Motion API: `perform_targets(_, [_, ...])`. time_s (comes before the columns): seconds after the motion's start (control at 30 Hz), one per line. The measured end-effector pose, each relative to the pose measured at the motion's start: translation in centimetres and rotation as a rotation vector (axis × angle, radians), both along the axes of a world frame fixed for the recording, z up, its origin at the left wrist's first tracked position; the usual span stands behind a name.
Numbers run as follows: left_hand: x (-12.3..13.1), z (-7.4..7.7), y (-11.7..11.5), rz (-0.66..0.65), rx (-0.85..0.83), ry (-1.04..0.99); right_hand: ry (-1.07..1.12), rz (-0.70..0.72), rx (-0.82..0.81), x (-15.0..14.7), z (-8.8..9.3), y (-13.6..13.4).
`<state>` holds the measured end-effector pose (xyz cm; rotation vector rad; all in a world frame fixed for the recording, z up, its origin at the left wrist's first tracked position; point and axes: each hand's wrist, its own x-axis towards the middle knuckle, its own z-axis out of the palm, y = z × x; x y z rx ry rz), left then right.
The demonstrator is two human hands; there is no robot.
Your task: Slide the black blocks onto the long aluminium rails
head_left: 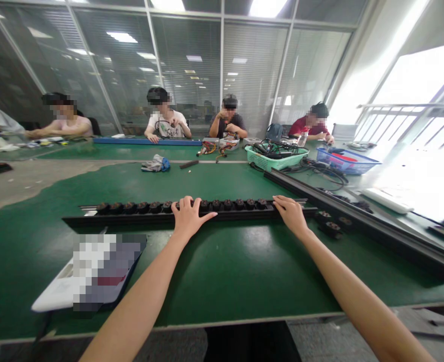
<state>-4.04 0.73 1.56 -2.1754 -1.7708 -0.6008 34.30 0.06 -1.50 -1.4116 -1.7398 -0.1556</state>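
Note:
A long black channel lies crosswise on the green table, with a row of small black round-topped modules, like power sockets, set along it. My left hand rests on the middle of this row, fingers spread and thumb stretched to the right. At the right end of the row is my right hand, its fingertips pressed together at the channel. Whatever lies between those fingertips is too small to make out. Several loose modules lie just beyond the channel's right end.
Another long black rail runs diagonally on the right. A white device with a blurred face lies at front left. Farther back are gloves, a green basket of cables and a blue basket. Several people sit across the table.

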Motion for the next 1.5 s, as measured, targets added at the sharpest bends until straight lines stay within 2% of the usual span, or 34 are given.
perform_targets(0.8, [-0.03,0.12,-0.09,-0.002,0.004,-0.002,-0.004,-0.028,0.005,0.99,-0.28,-0.03])
perform_targets(1.5, [-0.08,0.07,-0.01,-0.003,-0.004,-0.008,-0.060,-0.070,-0.016,0.62,0.01,-0.41])
